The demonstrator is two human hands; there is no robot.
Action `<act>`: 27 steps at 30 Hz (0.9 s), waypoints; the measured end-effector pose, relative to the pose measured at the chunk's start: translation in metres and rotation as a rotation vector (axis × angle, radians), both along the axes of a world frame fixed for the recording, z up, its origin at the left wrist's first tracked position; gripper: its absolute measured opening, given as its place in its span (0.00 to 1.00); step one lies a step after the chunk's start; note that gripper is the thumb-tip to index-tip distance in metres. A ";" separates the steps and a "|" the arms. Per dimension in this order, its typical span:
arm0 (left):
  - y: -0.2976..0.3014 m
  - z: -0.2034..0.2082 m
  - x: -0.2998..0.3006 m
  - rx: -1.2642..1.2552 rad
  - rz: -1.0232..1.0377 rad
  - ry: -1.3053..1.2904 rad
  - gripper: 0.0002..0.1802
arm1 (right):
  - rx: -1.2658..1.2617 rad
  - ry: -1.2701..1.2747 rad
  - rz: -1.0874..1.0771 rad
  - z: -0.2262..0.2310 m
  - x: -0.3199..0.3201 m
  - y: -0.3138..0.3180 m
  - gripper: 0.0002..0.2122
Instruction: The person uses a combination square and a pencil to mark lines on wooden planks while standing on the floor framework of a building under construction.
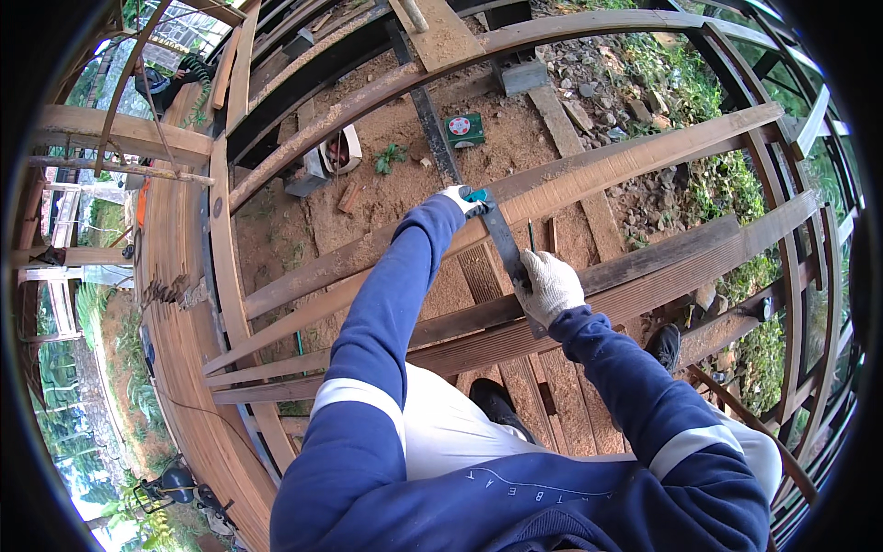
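A try square with a teal handle and a long dark blade [502, 241] lies across several long wooden boards. My left hand [457, 199], in a white glove, is closed around the handle at the far end, against the edge of a pale plank [570, 182]. My right hand [549, 287], also gloved, rests beside the blade near a darker board [635, 267]. From its closed fingers a thin dark pencil [531, 235] points upward. The glove and fingers hide part of the blade, whose near end shows below my right hand.
Sawdust covers planks [529, 391] by my shoes. Beyond the boards, bare soil holds a green box [464, 131] and a white container [342, 150]. Stacked timber [189, 368] runs along the left. Rubble [658, 189] and weeds lie right. Another person [158, 85] is partly visible far left.
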State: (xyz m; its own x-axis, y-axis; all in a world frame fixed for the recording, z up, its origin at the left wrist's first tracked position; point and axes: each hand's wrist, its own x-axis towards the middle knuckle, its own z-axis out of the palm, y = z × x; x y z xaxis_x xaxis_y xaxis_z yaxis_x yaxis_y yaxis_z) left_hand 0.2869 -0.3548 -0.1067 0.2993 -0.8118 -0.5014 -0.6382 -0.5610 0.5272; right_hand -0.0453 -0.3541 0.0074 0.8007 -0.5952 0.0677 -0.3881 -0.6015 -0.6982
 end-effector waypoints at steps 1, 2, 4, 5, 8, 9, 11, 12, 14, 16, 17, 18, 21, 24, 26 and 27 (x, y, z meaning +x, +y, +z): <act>0.002 -0.001 0.003 -0.021 0.012 0.016 0.25 | -0.010 -0.033 -0.003 0.001 0.001 0.001 0.11; 0.004 -0.001 0.006 -0.009 0.038 0.011 0.25 | -0.019 -0.067 -0.004 0.002 0.003 0.002 0.11; -0.006 -0.003 -0.011 0.016 0.066 0.035 0.25 | -0.021 -0.069 -0.027 -0.004 -0.004 -0.001 0.11; -0.012 -0.003 -0.021 0.024 0.080 0.051 0.21 | -0.014 -0.050 -0.038 -0.008 -0.008 -0.003 0.11; -0.021 -0.009 -0.035 0.018 0.077 0.075 0.14 | 0.024 0.012 -0.033 -0.012 -0.016 -0.007 0.15; -0.007 -0.010 -0.008 -0.006 0.067 0.040 0.13 | 0.042 -0.005 0.004 -0.003 -0.004 -0.001 0.17; -0.006 -0.017 -0.002 -0.012 0.030 0.012 0.13 | 0.040 -0.017 0.007 -0.003 -0.002 0.000 0.17; -0.009 -0.020 -0.006 0.007 0.026 -0.007 0.13 | 0.037 -0.013 0.004 -0.004 -0.004 -0.001 0.17; -0.012 -0.025 -0.010 0.008 0.015 0.007 0.15 | 0.058 0.025 -0.004 -0.004 -0.007 -0.002 0.17; -0.002 -0.016 0.008 -0.026 0.019 0.036 0.18 | 0.056 -0.022 0.007 0.004 0.001 0.001 0.15; 0.007 -0.007 0.022 -0.025 0.056 0.051 0.18 | 0.045 -0.074 0.014 0.007 0.007 0.004 0.13; 0.000 -0.006 0.007 -0.023 0.066 0.119 0.19 | 0.032 -0.076 -0.007 -0.003 0.001 0.002 0.12; -0.018 0.019 -0.024 0.062 -0.054 0.004 0.25 | 0.038 -0.025 -0.042 -0.010 -0.013 -0.005 0.11; -0.018 0.036 -0.031 0.112 -0.079 -0.080 0.26 | 0.045 -0.014 -0.049 -0.009 -0.012 -0.004 0.11; -0.018 0.036 -0.031 0.076 -0.060 -0.047 0.23 | 0.054 -0.001 -0.041 -0.008 -0.011 -0.005 0.12; -0.002 0.030 -0.009 0.042 -0.032 -0.048 0.22 | 0.064 -0.023 -0.012 -0.002 0.000 0.000 0.12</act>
State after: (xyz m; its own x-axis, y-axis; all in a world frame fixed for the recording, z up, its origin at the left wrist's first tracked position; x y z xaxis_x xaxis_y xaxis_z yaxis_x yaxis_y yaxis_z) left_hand 0.2778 -0.3570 -0.0766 0.2979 -0.7998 -0.5211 -0.6800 -0.5609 0.4723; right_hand -0.0456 -0.3543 0.0057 0.7922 -0.6084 0.0472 -0.3787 -0.5507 -0.7439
